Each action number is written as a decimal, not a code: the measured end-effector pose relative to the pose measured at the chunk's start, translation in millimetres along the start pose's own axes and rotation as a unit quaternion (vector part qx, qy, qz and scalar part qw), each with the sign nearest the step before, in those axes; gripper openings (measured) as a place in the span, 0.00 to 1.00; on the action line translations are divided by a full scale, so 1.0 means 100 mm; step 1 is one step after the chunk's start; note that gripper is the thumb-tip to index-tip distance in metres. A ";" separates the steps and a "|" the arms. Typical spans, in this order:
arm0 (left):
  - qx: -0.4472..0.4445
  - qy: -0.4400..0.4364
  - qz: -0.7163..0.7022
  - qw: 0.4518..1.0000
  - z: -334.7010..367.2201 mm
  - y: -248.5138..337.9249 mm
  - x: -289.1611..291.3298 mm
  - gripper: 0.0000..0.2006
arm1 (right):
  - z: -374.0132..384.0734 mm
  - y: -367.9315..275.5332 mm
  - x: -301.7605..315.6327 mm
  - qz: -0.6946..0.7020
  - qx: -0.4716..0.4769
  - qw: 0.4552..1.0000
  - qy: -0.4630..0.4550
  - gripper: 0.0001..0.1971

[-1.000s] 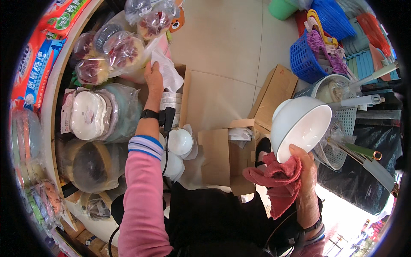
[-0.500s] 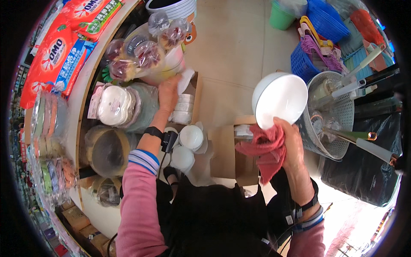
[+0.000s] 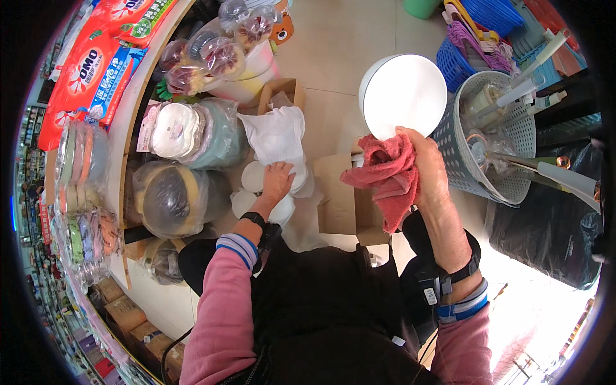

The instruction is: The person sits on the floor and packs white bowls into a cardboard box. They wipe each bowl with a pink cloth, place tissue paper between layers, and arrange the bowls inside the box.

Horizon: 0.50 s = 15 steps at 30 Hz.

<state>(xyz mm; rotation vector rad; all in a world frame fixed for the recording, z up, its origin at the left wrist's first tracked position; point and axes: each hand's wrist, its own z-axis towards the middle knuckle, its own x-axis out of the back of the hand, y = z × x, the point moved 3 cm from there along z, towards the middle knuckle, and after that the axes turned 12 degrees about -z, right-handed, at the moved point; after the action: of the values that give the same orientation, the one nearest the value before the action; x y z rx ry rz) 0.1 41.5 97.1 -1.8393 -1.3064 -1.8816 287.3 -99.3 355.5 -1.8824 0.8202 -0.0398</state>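
Observation:
My right hand (image 3: 431, 168) grips a white bowl (image 3: 405, 93) by its near rim. Bunched in the same grip, a red cloth (image 3: 385, 168) hangs below the bowl. My left hand (image 3: 279, 182) rests with spread fingers on white bowls (image 3: 253, 176) that stand in stacks on the floor. A thin white wrapping sheet (image 3: 276, 135) lies just beyond its fingertips, draped over the far stacks and part of a cardboard box (image 3: 292, 91).
An opened cardboard box (image 3: 337, 208) stands between my hands. At right are a grey perforated basket (image 3: 454, 151) with long-handled items, and blue baskets (image 3: 452, 67). A shelf on the left holds wrapped plastic containers (image 3: 176, 131) and a bagged round pan-like item (image 3: 170, 200).
My left hand has drawn back toward me from the far box and let go of the white sheet, which now lies spread out. The right hand still holds the bowl and cloth.

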 end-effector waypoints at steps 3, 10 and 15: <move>0.095 0.119 -0.038 0.988 0.15 -0.08 0.14 0.19 | 0.02 0.03 0.01 -0.010 -0.002 1.000 0.030 0.20; -0.127 0.140 0.152 0.970 0.72 0.30 0.50 0.19 | 0.10 0.02 -0.04 -0.019 -0.019 0.999 0.040 0.20; -0.194 -0.115 0.316 0.921 0.96 0.43 0.29 0.16 | 0.11 -0.04 -0.13 -0.026 -0.021 0.999 0.023 0.19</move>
<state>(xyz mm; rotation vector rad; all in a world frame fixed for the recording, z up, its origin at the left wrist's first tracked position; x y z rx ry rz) 90.9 95.1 125.7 -2.3541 -0.2877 -1.6594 283.6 -82.6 357.6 -1.9477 0.8089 -0.0992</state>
